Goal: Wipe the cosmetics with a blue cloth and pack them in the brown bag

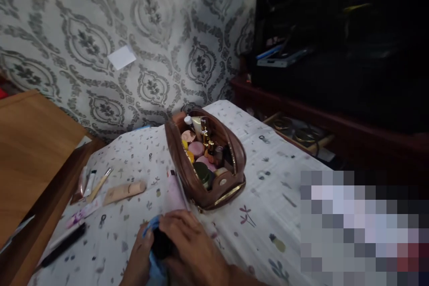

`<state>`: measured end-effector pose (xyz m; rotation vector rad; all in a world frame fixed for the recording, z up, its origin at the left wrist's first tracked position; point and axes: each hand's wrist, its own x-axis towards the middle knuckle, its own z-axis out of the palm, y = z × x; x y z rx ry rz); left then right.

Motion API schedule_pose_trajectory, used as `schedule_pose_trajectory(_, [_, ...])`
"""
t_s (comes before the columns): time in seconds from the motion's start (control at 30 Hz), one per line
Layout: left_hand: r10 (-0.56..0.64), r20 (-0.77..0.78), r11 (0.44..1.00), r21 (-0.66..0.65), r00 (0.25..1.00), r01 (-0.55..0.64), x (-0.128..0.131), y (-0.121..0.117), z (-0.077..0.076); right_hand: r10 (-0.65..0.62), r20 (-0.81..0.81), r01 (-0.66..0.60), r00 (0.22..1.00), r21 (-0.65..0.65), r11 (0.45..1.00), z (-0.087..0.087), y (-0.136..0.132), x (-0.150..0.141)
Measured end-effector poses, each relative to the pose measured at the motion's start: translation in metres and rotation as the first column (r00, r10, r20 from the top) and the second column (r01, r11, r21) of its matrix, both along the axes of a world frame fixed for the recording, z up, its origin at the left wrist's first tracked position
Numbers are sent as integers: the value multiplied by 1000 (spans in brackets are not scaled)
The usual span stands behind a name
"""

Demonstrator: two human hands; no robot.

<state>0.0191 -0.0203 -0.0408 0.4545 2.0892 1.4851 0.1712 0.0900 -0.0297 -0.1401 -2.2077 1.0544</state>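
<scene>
Low in the head view, both hands are closed together around a small black object [161, 245], its kind not clear. My left hand [139, 252] grips a blue cloth [157, 270] that wraps partly around this object. Fingers of my right hand [197, 241] curl over the object's top and side, hiding much of it. Just beyond the hands lies a pale pink tube [174, 192], beside a brown cosmetic bag [181, 156]. The bag stands unzipped, packed with several jars, a pink round compact [196, 149], gold-capped items and a dark green-lidded jar [201, 173].
On the patterned white cloth [264, 205], to the left, lie a beige tube [122, 191], a brush [99, 184], a purple-and-white tube [82, 213] and a black stick [63, 245]. A wooden panel [40, 129] borders the left. An open drawer [298, 134] sits right.
</scene>
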Motion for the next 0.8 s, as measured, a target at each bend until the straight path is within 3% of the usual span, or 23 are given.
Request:
schedule_pose_trajectory(0.13, [-57, -87, 997, -48, 995, 53, -6, -3, 5, -24, -65, 32, 998, 135, 990, -16, -1, -11])
schedule_pose_trajectory(0.2, [-77, -126, 996, -48, 989, 72, -8, -3, 6, -54, -90, 66, 994, 136, 988, -19, -1, -14])
schedule_pose_trajectory(0.37, [-58, -184, 995, -96, 981, 41, -23, 1, 8, -51, -114, 47, 992, -35, 998, -10, 3, -12])
schedule_pose_trajectory(0.43, [-72, -289, 989, -144, 955, 31, -26, 9, 22, -46, -153, 30, 987, -107, 994, -3, 6, -9])
schedule_pose_trajectory(0.47, [-139, -356, 979, -190, 924, 74, -25, 15, 34, -44, -181, 21, 982, -129, 991, 0, 7, -7])
schedule_pose_trajectory(0.53, [-285, -488, 953, -233, 825, 192, -17, 33, 63, -55, -249, 17, 967, -152, 988, 4, 9, -4])
schedule_pose_trajectory(0.6, [-340, -628, 938, -175, 700, 298, -4, 54, 96, -60, -293, 15, 954, -151, 988, 8, 9, -3])
schedule_pose_trajectory(0.7, [-344, -880, 894, -200, 327, 402, 13, 88, 135, -48, -317, 12, 947, -116, 993, 9, 10, -1])
schedule_pose_trajectory(0.8, [-420, -901, 814, -426, -105, 395, 18, 113, 153, -43, -322, 17, 946, -83, 996, 7, 10, -2])
